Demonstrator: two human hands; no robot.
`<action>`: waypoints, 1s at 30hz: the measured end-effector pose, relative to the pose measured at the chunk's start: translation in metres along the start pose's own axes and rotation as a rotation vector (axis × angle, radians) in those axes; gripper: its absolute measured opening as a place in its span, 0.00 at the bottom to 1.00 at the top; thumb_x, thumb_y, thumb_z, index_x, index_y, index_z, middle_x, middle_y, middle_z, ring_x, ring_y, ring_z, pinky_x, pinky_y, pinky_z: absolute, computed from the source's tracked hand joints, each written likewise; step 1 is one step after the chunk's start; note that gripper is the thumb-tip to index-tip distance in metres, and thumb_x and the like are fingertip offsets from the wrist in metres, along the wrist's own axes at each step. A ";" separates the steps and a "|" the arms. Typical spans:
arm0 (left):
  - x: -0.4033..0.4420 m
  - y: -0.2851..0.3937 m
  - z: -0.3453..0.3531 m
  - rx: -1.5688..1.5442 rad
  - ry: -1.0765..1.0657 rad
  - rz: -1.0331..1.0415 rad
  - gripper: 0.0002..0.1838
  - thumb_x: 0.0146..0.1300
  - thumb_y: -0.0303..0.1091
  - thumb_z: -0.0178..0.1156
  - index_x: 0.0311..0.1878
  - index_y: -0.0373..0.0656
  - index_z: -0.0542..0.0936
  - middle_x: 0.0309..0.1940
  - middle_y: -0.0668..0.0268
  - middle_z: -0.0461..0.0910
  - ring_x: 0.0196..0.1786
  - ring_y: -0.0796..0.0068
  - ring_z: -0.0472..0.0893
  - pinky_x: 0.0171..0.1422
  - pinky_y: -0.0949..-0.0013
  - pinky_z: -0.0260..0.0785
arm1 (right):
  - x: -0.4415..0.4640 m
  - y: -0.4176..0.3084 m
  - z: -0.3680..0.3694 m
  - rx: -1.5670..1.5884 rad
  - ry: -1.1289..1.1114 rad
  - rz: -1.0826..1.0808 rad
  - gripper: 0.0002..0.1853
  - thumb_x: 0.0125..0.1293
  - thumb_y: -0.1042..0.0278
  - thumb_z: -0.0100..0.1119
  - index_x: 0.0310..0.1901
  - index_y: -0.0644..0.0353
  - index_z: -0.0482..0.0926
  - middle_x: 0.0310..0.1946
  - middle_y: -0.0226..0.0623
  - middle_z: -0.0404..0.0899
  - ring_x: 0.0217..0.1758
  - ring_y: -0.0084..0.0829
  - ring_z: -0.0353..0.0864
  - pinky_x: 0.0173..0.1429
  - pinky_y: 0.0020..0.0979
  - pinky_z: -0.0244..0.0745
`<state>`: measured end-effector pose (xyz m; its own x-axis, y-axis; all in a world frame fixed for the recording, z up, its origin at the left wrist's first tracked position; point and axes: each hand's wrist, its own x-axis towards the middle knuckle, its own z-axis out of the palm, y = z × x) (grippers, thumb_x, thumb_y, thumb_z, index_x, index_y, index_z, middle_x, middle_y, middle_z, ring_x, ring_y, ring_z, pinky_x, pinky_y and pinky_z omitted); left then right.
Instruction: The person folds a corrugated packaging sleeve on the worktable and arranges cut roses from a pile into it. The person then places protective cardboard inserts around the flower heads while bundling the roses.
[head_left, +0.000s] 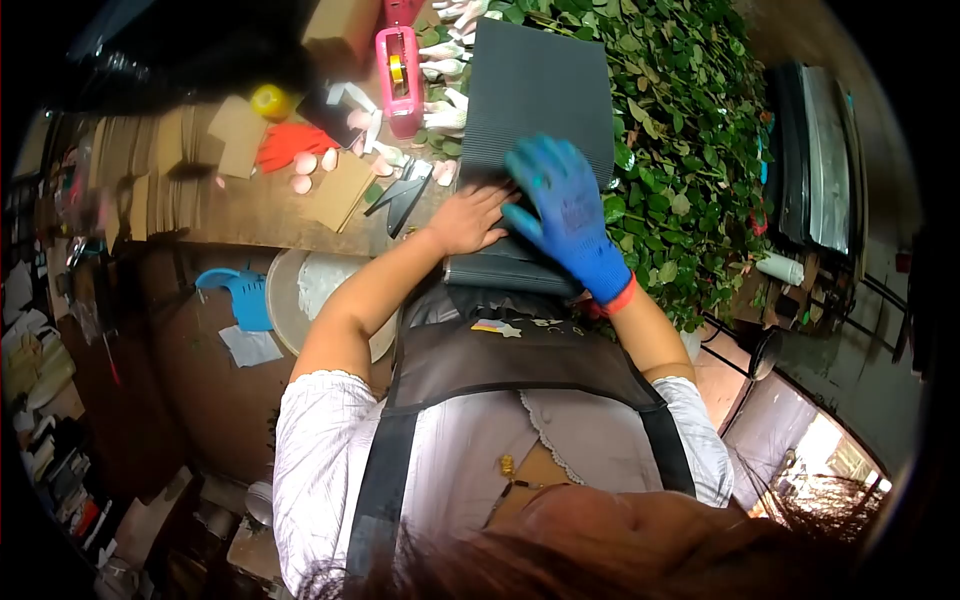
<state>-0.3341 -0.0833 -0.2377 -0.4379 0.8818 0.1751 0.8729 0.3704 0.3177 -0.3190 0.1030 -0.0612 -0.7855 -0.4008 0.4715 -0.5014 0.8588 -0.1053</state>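
Beneath the open left hand and open, gloved right hand, the dark sheet seems pressed flat. Smoothing it would call for even pressure

Dark grey ribbed sheet, laid out lengthwise.
Upper section: flat, straight-edged, fine parallel ribs across the middle; position: against green foliage. Near end: ribbed, rounded edge beside the apron; join between sections hidden.

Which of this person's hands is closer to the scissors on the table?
Left. The bare left hand rests on the dark sheet, just right of the scissors; the gloved right hand is farther right.
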 end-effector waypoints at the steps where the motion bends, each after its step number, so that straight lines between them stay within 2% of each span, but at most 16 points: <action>1: -0.001 0.000 0.005 0.004 0.093 0.018 0.28 0.69 0.56 0.55 0.58 0.42 0.79 0.60 0.62 0.79 0.67 0.64 0.73 0.67 0.60 0.63 | -0.003 0.005 0.021 0.025 -0.171 0.113 0.20 0.61 0.53 0.67 0.52 0.50 0.80 0.47 0.43 0.84 0.49 0.45 0.84 0.53 0.45 0.78; 3: 0.000 0.000 0.006 0.046 0.037 0.005 0.30 0.69 0.56 0.54 0.62 0.41 0.77 0.61 0.60 0.78 0.68 0.63 0.72 0.69 0.59 0.62 | -0.015 0.024 0.078 0.069 -0.511 0.341 0.20 0.60 0.50 0.67 0.50 0.51 0.81 0.45 0.44 0.85 0.48 0.46 0.85 0.52 0.46 0.79; 6: 0.001 0.000 0.005 0.081 0.124 0.028 0.33 0.70 0.56 0.54 0.67 0.39 0.74 0.63 0.58 0.77 0.68 0.63 0.72 0.72 0.58 0.59 | 0.008 0.036 0.071 0.085 -0.707 0.283 0.22 0.60 0.47 0.67 0.50 0.53 0.81 0.45 0.45 0.85 0.48 0.48 0.85 0.53 0.46 0.79; 9: -0.001 -0.001 0.007 -0.039 0.015 0.002 0.34 0.69 0.56 0.54 0.69 0.40 0.73 0.66 0.57 0.75 0.69 0.61 0.71 0.73 0.59 0.59 | 0.046 0.032 0.061 0.146 -1.010 0.222 0.24 0.59 0.45 0.66 0.49 0.54 0.81 0.44 0.46 0.85 0.48 0.49 0.84 0.53 0.47 0.78; 11: -0.004 -0.003 0.033 -0.102 0.031 -0.051 0.35 0.70 0.55 0.54 0.73 0.44 0.68 0.70 0.55 0.70 0.76 0.57 0.64 0.80 0.52 0.53 | 0.059 0.001 0.064 0.325 -0.639 0.010 0.27 0.61 0.45 0.64 0.58 0.52 0.80 0.49 0.46 0.84 0.51 0.48 0.83 0.57 0.45 0.77; 12: -0.005 -0.003 0.041 -0.174 0.054 -0.099 0.34 0.71 0.54 0.53 0.74 0.45 0.67 0.72 0.56 0.68 0.78 0.57 0.62 0.81 0.51 0.51 | 0.059 -0.020 0.084 0.437 -0.303 -0.126 0.28 0.62 0.45 0.65 0.58 0.55 0.79 0.45 0.44 0.84 0.47 0.47 0.84 0.52 0.44 0.78; 13: -0.005 -0.001 0.050 -0.247 0.076 -0.146 0.34 0.72 0.53 0.51 0.75 0.45 0.65 0.74 0.57 0.66 0.79 0.58 0.60 0.82 0.50 0.49 | 0.064 -0.044 0.103 0.396 -0.333 -0.153 0.25 0.63 0.50 0.65 0.59 0.54 0.79 0.45 0.42 0.84 0.47 0.46 0.84 0.52 0.45 0.78; 14: 0.000 -0.007 0.089 -0.629 0.058 -0.164 0.33 0.74 0.51 0.47 0.77 0.44 0.63 0.79 0.59 0.59 0.81 0.61 0.57 0.82 0.50 0.49 | 0.075 -0.070 0.124 0.573 -0.198 -0.237 0.22 0.63 0.54 0.65 0.56 0.54 0.79 0.42 0.40 0.85 0.44 0.46 0.84 0.50 0.46 0.78; 15: 0.002 -0.002 0.032 -0.380 -0.038 -0.113 0.32 0.75 0.47 0.45 0.77 0.43 0.61 0.81 0.59 0.54 0.82 0.63 0.56 0.82 0.52 0.50 | 0.078 -0.089 0.158 0.524 -0.234 -0.302 0.21 0.63 0.56 0.65 0.55 0.54 0.79 0.41 0.38 0.83 0.44 0.44 0.83 0.50 0.43 0.78; 17: 0.000 -0.009 0.053 0.050 0.076 -0.009 0.32 0.73 0.46 0.45 0.77 0.42 0.61 0.81 0.59 0.54 0.82 0.65 0.55 0.81 0.54 0.51 | 0.083 -0.119 0.213 0.241 -0.296 -0.428 0.24 0.57 0.61 0.64 0.56 0.57 0.77 0.46 0.35 0.80 0.52 0.36 0.78 0.55 0.36 0.73; 19: -0.001 -0.005 0.034 -0.068 0.064 -0.023 0.33 0.71 0.46 0.47 0.76 0.42 0.62 0.80 0.59 0.57 0.82 0.63 0.56 0.80 0.55 0.52 | 0.092 -0.138 0.234 0.077 -0.187 -0.462 0.22 0.57 0.63 0.61 0.54 0.60 0.78 0.45 0.36 0.79 0.52 0.38 0.78 0.54 0.37 0.73; 22: -0.002 -0.009 0.033 0.024 0.127 0.034 0.34 0.71 0.45 0.48 0.77 0.41 0.61 0.80 0.58 0.57 0.82 0.62 0.56 0.81 0.55 0.50 | 0.075 -0.148 0.270 0.006 -0.179 -0.405 0.17 0.65 0.64 0.54 0.54 0.53 0.81 0.46 0.34 0.80 0.57 0.38 0.75 0.59 0.40 0.68; 25: 0.000 -0.008 0.040 0.038 0.149 0.044 0.34 0.71 0.45 0.48 0.77 0.40 0.61 0.80 0.58 0.57 0.81 0.61 0.57 0.81 0.55 0.49 | 0.074 -0.150 0.257 0.186 -0.237 -0.441 0.11 0.58 0.66 0.55 0.41 0.60 0.80 0.38 0.36 0.78 0.47 0.37 0.76 0.52 0.37 0.71; 26: 0.000 -0.010 0.043 0.026 0.161 0.039 0.34 0.71 0.45 0.48 0.76 0.40 0.62 0.80 0.58 0.57 0.81 0.62 0.57 0.81 0.55 0.49 | 0.075 -0.150 0.254 0.158 -0.188 -0.432 0.09 0.58 0.65 0.56 0.38 0.56 0.80 0.37 0.35 0.78 0.45 0.37 0.76 0.51 0.37 0.72; 29: 0.000 -0.008 0.051 0.043 0.199 0.040 0.32 0.71 0.44 0.48 0.75 0.40 0.64 0.79 0.59 0.59 0.80 0.63 0.60 0.81 0.55 0.52 | 0.080 -0.137 0.241 0.140 -0.452 -0.469 0.09 0.60 0.63 0.56 0.38 0.53 0.81 0.39 0.34 0.78 0.47 0.36 0.77 0.52 0.36 0.72; 30: 0.002 -0.011 0.050 0.063 0.216 0.043 0.32 0.71 0.43 0.48 0.75 0.40 0.65 0.79 0.59 0.60 0.80 0.63 0.60 0.80 0.55 0.53 | 0.083 -0.134 0.239 0.114 -0.425 -0.484 0.08 0.61 0.60 0.57 0.38 0.49 0.83 0.44 0.33 0.79 0.51 0.35 0.78 0.53 0.36 0.73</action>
<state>-0.3337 -0.0705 -0.2870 -0.4296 0.8167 0.3853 0.9007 0.3570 0.2475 -0.4032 -0.1214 -0.2172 -0.5243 -0.8451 0.1039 -0.8515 0.5195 -0.0711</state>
